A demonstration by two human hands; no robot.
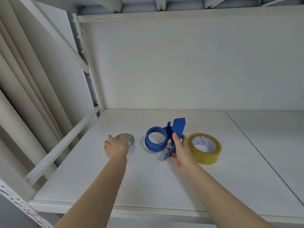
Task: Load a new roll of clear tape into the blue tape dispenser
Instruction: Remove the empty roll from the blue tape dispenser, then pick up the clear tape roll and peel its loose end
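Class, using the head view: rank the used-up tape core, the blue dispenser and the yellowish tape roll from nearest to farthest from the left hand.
1. Tape core, under the left hand.
2. Blue dispenser, middle, held by the right hand.
3. Yellowish tape roll, far right.

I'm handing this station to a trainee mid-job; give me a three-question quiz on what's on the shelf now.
1. True or false: the blue tape dispenser already carries a roll on its hub.
2. Which hand grips the dispenser?
3. The full yellowish tape roll lies: A) left of the dispenser, B) right, C) on the hub.

Key: 1 false, hub empty. 2 right hand; the left hand rests on the empty core. 3 B.
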